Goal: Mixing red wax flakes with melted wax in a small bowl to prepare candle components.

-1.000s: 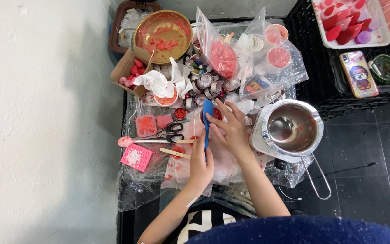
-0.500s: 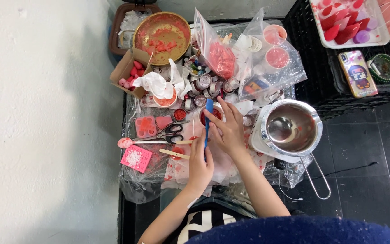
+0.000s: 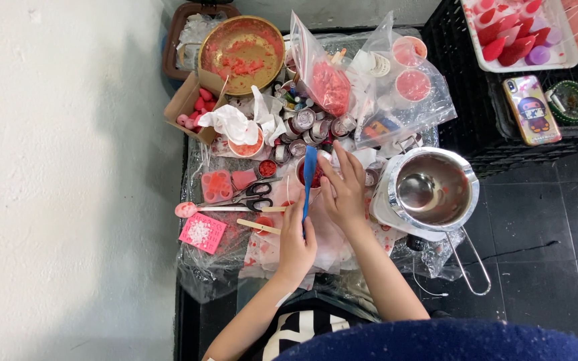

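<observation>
Hardly anything has moved since a second ago: your hands hold their places over the middle of the cluttered, plastic-covered table (image 3: 199,264), and the blue spatula has only tipped slightly.

At the table's right edge stands your steel melting pot (image 3: 436,190), its wire handle reaching toward the near corner. At the far edge sits the brass bowl (image 3: 241,53) with red wax scraps, and right of it the clear bags (image 3: 342,83) of red pieces.

Your right hand (image 3: 342,194) curls around the small tin of red wax (image 3: 310,172) near the table's middle, fingers touching its right side. Your left hand (image 3: 297,244) is clenched on the blue spatula (image 3: 309,179), whose upper end lies over the tin; you cannot tell whether it dips in.

Left of your hands lie the black-handled scissors (image 3: 252,195), then the pink mould (image 3: 203,232) near the left edge, and a wooden stick (image 3: 259,226) just beside your left hand.
</observation>
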